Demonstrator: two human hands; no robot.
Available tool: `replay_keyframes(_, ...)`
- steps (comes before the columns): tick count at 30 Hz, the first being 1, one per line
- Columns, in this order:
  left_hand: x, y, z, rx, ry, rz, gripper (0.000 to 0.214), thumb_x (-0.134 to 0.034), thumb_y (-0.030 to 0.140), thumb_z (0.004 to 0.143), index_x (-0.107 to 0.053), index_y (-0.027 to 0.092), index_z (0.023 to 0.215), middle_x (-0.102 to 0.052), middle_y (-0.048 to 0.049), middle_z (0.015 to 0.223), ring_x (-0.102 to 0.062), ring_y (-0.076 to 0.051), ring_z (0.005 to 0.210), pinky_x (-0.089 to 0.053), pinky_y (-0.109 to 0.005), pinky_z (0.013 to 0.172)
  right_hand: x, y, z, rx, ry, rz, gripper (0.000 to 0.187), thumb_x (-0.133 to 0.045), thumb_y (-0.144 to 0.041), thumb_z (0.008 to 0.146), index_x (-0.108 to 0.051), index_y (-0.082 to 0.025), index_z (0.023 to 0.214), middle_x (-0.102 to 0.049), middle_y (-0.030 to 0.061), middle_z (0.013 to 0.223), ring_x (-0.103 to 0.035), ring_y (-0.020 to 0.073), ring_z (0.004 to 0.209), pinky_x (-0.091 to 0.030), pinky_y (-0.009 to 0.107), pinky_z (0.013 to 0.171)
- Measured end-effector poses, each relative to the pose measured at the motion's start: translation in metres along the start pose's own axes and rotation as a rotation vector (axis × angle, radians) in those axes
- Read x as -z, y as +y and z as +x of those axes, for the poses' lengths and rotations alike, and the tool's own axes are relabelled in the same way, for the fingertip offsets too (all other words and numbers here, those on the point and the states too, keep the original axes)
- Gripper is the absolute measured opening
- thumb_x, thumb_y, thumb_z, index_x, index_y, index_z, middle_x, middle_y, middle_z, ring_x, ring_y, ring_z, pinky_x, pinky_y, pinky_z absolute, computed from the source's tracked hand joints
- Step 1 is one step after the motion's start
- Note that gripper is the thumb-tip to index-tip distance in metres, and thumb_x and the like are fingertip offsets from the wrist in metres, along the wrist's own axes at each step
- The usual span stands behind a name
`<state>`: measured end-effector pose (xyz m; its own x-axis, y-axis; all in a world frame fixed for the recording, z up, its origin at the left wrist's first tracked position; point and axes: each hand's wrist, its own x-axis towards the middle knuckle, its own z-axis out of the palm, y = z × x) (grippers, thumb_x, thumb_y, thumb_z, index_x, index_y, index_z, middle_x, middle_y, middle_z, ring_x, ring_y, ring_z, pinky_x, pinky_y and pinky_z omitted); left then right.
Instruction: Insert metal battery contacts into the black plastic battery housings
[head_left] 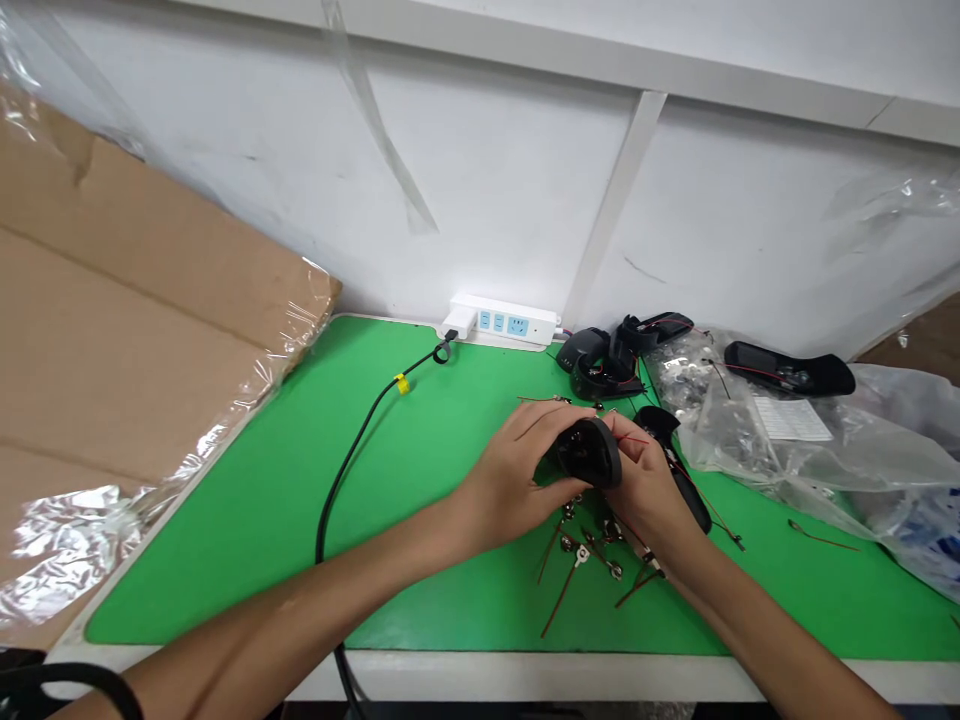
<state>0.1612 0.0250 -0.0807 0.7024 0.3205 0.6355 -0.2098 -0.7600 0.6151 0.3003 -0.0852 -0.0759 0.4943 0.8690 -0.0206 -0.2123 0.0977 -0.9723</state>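
Held up just above the bench point(300, 520), right of centre and about midway between its far and near edges: a round black housing point(592, 452). Around its left side, the left hand point(510, 485), fingers point(551, 420) curled over the top, thumb below. On the right side, the right hand point(652, 490), closed, fingertips pinched at the exit of a thin red wire point(636, 438); exact grip there hidden. Directly below, toward the near edge, a scatter of wired metal contacts point(581, 555); under the right wrist, a long black shell point(690, 490) flat on the bench.

Probably best: hold the left grip firm and work only with the right fingertips. Leave the wire slack, never pulled taut. Work low over the bench, to let any dropped contact land among the others, well clear of the plastic bag point(787, 450) by the right edge.
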Motion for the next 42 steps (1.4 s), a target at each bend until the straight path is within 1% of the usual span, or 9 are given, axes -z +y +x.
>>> replay_keyframes(15,0.003,0.0,0.001,-0.042,0.002,0.011,0.061,-0.077,0.026,0.09,-0.051,0.027,0.145,-0.065,-0.0106,0.136,-0.06,-0.029,0.127,-0.049,-0.048,0.109,0.0,-0.009,-0.001,-0.044,-0.07,0.011,0.044,-0.08,-0.059,0.086,-0.061,-0.019,0.081,-0.051,-0.002,0.076,-0.04,0.0122,0.067,-0.034,0.023,0.061)
replay_keyframes(20,0.0,-0.003,-0.002,-0.001,0.051,-0.014,0.064,-0.081,0.02,0.083,-0.052,0.027,0.14,-0.065,-0.01,0.132,-0.06,-0.03,0.126,-0.05,-0.048,0.108,-0.002,-0.013,-0.001,0.02,-0.072,-0.181,0.043,-0.073,-0.063,0.089,-0.064,-0.021,0.087,-0.059,0.0008,0.076,-0.05,0.0155,0.068,-0.041,0.026,0.058)
replay_keyframes(25,0.0,0.006,-0.004,-0.013,0.139,-0.001,0.062,-0.077,0.008,0.082,-0.053,0.026,0.137,-0.064,-0.0095,0.129,-0.062,-0.026,0.122,-0.053,-0.043,0.106,-0.001,-0.008,-0.001,0.259,0.132,-0.405,0.041,-0.072,-0.052,0.093,-0.059,-0.026,0.121,-0.063,0.0084,0.123,-0.061,0.0225,0.102,-0.054,0.035,0.084)
replay_keyframes(29,0.002,0.011,-0.004,-0.073,0.161,0.058,0.065,-0.076,0.008,0.084,-0.051,0.025,0.142,-0.064,-0.0112,0.131,-0.06,-0.026,0.125,-0.052,-0.044,0.109,-0.004,-0.006,0.001,0.135,0.145,-0.138,0.061,-0.083,-0.05,0.084,-0.05,-0.029,0.131,-0.055,0.0082,0.139,-0.054,0.0238,0.128,-0.05,0.04,0.106)
replay_keyframes(31,0.003,0.011,-0.003,-0.11,0.159,0.093,0.065,-0.077,0.01,0.086,-0.05,0.024,0.144,-0.064,-0.0116,0.132,-0.06,-0.026,0.126,-0.051,-0.044,0.111,-0.006,-0.009,0.002,0.001,0.113,0.056,0.067,-0.088,-0.046,0.079,-0.05,-0.03,0.132,-0.056,0.0066,0.138,-0.055,0.0224,0.129,-0.05,0.037,0.107)
replay_keyframes(34,0.005,0.011,0.0,-0.165,0.153,0.125,0.065,-0.077,0.012,0.088,-0.049,0.023,0.146,-0.063,-0.0127,0.133,-0.06,-0.026,0.127,-0.051,-0.044,0.112,-0.006,-0.016,0.003,-0.182,0.019,0.327,0.071,-0.094,-0.036,0.074,-0.052,-0.029,0.13,-0.06,0.003,0.126,-0.064,0.0174,0.109,-0.057,0.028,0.084)
replay_keyframes(37,0.007,0.009,0.001,-0.21,0.15,0.117,0.065,-0.074,0.011,0.088,-0.049,0.022,0.147,-0.062,-0.0141,0.134,-0.06,-0.027,0.127,-0.051,-0.043,0.112,-0.004,-0.022,0.007,-0.297,-0.184,0.501,0.056,-0.094,-0.028,0.075,-0.059,-0.023,0.118,-0.063,-0.0008,0.103,-0.062,0.0101,0.079,-0.05,0.019,0.058)
replay_keyframes(40,0.008,0.007,0.0,-0.211,0.148,0.088,0.069,-0.078,0.013,0.086,-0.05,0.024,0.148,-0.063,-0.0125,0.133,-0.06,-0.026,0.126,-0.051,-0.042,0.112,-0.003,-0.023,0.01,-0.353,-0.379,0.572,0.036,-0.091,-0.024,0.079,-0.064,-0.017,0.103,-0.061,-0.0025,0.088,-0.055,0.0068,0.065,-0.045,0.017,0.051)
replay_keyframes(42,0.007,0.007,-0.001,-0.143,0.14,0.043,0.071,-0.082,0.017,0.084,-0.051,0.028,0.148,-0.063,-0.0104,0.135,-0.06,-0.026,0.127,-0.05,-0.041,0.113,-0.003,-0.022,0.01,-0.342,-0.385,0.6,0.03,-0.088,-0.023,0.082,-0.067,-0.016,0.101,-0.062,-0.0023,0.087,-0.055,0.0068,0.065,-0.048,0.017,0.054)
